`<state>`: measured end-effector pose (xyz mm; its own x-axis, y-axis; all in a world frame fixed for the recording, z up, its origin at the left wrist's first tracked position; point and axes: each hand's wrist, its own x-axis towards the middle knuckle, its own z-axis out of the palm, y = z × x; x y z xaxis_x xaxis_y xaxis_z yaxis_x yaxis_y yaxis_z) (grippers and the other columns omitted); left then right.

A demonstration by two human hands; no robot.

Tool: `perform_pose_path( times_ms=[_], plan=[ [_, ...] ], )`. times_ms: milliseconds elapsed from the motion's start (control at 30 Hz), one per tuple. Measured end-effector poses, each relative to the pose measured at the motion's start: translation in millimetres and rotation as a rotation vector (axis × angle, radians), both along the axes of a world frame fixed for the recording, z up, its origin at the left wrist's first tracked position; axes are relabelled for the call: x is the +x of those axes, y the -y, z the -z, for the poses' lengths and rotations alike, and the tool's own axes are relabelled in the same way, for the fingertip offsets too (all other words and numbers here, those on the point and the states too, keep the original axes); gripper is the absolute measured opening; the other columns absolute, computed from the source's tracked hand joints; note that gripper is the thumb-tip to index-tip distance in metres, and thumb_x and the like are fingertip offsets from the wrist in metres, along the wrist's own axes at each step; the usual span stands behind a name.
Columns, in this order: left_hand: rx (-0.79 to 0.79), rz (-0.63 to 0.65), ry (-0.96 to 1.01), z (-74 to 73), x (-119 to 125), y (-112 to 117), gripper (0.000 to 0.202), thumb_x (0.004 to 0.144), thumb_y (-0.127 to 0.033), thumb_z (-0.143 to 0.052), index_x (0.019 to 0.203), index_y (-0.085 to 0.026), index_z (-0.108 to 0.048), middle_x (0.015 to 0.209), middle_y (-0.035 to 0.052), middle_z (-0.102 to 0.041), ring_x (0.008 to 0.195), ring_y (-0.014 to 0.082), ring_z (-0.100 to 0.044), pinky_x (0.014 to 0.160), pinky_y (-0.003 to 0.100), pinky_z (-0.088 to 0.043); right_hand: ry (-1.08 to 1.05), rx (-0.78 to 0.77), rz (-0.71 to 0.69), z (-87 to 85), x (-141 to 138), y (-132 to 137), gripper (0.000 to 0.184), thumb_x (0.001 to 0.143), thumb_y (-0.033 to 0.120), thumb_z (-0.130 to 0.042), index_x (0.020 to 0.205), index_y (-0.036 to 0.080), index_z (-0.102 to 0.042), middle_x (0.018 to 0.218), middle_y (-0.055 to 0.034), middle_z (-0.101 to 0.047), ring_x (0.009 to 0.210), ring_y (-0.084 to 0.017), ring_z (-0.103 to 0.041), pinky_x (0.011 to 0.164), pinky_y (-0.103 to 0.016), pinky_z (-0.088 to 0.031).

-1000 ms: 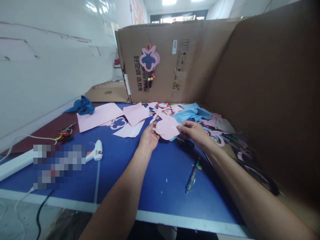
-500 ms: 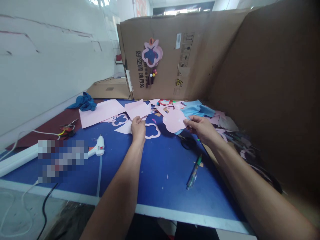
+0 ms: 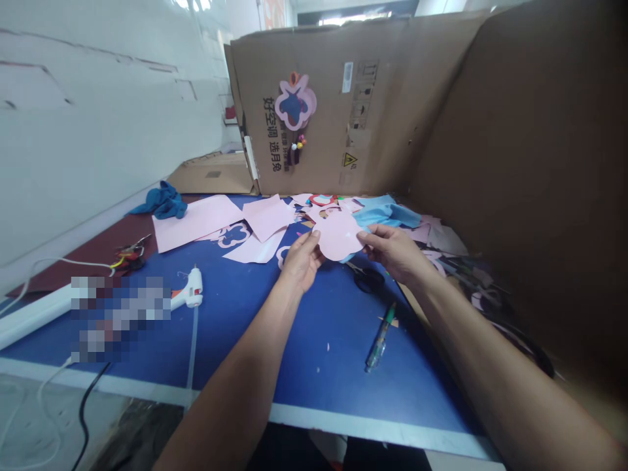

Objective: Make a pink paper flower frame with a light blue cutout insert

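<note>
A pink flower-shaped paper cutout (image 3: 338, 234) is held up above the blue table (image 3: 299, 353). My left hand (image 3: 301, 261) pinches its left edge, thumb on top. On the opposite edge my right hand (image 3: 392, 248) grips it between thumb and fingers. Behind my left wrist a pink flower outline (image 3: 281, 256) lies on the table, mostly hidden. Black-handled scissors (image 3: 369, 280) rest below my right hand, their blades partly covered. Pink paper sheets (image 3: 267, 216) lie beyond my left hand.
A white glue gun (image 3: 194, 288) stands at the left. Nearer me lies a green-capped pen (image 3: 381, 337). Paper scraps and a light blue cloth (image 3: 387, 212) are heaped at the back. A cardboard wall (image 3: 324, 111) with a hanging flower ornament (image 3: 295, 104) closes off the far side.
My left hand has moved right from beside the pink sheets and taken hold of the cutout's left edge. My right hand still holds its right edge.
</note>
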<state>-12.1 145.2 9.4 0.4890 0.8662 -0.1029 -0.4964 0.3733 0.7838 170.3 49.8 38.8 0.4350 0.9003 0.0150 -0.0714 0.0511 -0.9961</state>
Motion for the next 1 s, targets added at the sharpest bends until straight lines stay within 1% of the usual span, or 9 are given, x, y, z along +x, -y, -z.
perform_pose_path(
  times_ms=[200, 300, 433, 567, 667, 767, 833, 900, 1000],
  plan=[
    [-0.061, -0.053, -0.007, -2.5, 2, 4, 0.008, 0.095, -0.018, -0.073, 0.103, -0.018, -0.07, 0.097, 0.0083, -0.083, 0.097, 0.0212, -0.08, 0.095, 0.036, -0.063, 0.07, -0.024, -0.022, 5.9, -2, -2, 0.046, 0.06, 0.052, -0.099, 0.073, 0.02, -0.07, 0.064, 0.0021, -0.064, 0.057, -0.01, -0.051, 0.052, -0.023, -0.039],
    [-0.065, -0.058, -0.008, -3.7, 0, 2, 0.01, 0.094, -0.018, -0.073, 0.104, -0.018, -0.071, 0.096, 0.0095, -0.083, 0.093, 0.021, -0.08, 0.092, 0.035, -0.063, 0.073, -0.021, 0.01, 7.9, -1, -3, 0.047, 0.057, 0.053, -0.1, 0.077, 0.02, -0.072, 0.065, 0.0019, -0.065, 0.058, -0.011, -0.054, 0.052, -0.023, -0.04],
    [-0.061, -0.086, -0.003, -4.1, -4, -2, 0.014, 0.093, -0.018, -0.074, 0.107, -0.019, -0.07, 0.089, 0.0062, -0.081, 0.077, 0.0169, -0.077, 0.079, 0.028, -0.062, 0.079, 0.002, 0.065, 5.6, 3, -2, 0.048, 0.055, 0.052, -0.101, 0.077, 0.02, -0.073, 0.067, 0.0017, -0.066, 0.061, -0.012, -0.057, 0.052, -0.023, -0.041],
    [-0.068, -0.13, -0.01, -1.7, -7, -9, 0.012, 0.093, -0.016, -0.071, 0.104, -0.02, -0.069, 0.084, 0.0029, -0.077, 0.065, 0.0135, -0.07, 0.068, 0.025, -0.057, 0.094, 0.036, 0.098, 1.4, 12, 0, 0.045, 0.058, 0.052, -0.1, 0.077, 0.021, -0.073, 0.067, 0.0012, -0.066, 0.06, -0.012, -0.056, 0.051, -0.024, -0.04],
    [-0.085, -0.191, -0.012, 0.4, -7, -13, 0.015, 0.09, -0.015, -0.074, 0.102, -0.02, -0.068, 0.09, 0.0035, -0.078, 0.07, 0.0143, -0.071, 0.072, 0.026, -0.057, 0.081, 0.059, 0.094, -2.9, 19, 3, 0.041, 0.062, 0.05, -0.099, 0.078, 0.022, -0.074, 0.067, 0.001, -0.067, 0.059, -0.012, -0.055, 0.052, -0.025, -0.042],
    [-0.114, -0.245, -0.026, 0.8, -6, -13, 0.012, 0.092, -0.012, -0.068, 0.1, -0.02, -0.067, 0.09, 0.0041, -0.077, 0.073, 0.0152, -0.072, 0.077, 0.028, -0.058, 0.053, 0.092, 0.081, -12.3, 20, 9, 0.039, 0.062, 0.046, -0.101, 0.078, 0.022, -0.075, 0.071, 0.001, -0.068, 0.061, -0.012, -0.056, 0.053, -0.024, -0.043],
    [-0.129, -0.24, -0.046, 0.7, -4, -11, 0.012, 0.094, -0.01, -0.064, 0.099, -0.02, -0.066, 0.089, 0.0038, -0.076, 0.073, 0.0153, -0.071, 0.078, 0.029, -0.059, 0.027, 0.108, 0.042, -21.5, 15, 13, 0.04, 0.061, 0.044, -0.102, 0.08, 0.022, -0.076, 0.073, 0.0013, -0.068, 0.062, -0.011, -0.056, 0.054, -0.023, -0.044],
    [-0.127, -0.194, -0.056, 0.9, 0, -6, 0.013, 0.094, -0.01, -0.063, 0.099, -0.021, -0.066, 0.088, 0.0029, -0.076, 0.072, 0.0147, -0.07, 0.078, 0.029, -0.059, -0.032, 0.138, -0.043, -29.8, 7, 16, 0.04, 0.061, 0.044, -0.103, 0.082, 0.022, -0.076, 0.073, 0.0023, -0.067, 0.063, -0.011, -0.057, 0.055, -0.023, -0.044],
    [-0.111, -0.099, -0.061, 1.9, 7, 4, 0.014, 0.092, -0.01, -0.062, 0.098, -0.021, -0.067, 0.081, 0.001, -0.072, 0.065, 0.0137, -0.065, 0.073, 0.029, -0.058, -0.103, 0.147, -0.117, -32.7, -7, 15, 0.041, 0.062, 0.046, -0.101, 0.084, 0.023, -0.074, 0.065, 0.0046, -0.061, 0.06, -0.011, -0.056, 0.053, -0.022, -0.042]
  ],
)
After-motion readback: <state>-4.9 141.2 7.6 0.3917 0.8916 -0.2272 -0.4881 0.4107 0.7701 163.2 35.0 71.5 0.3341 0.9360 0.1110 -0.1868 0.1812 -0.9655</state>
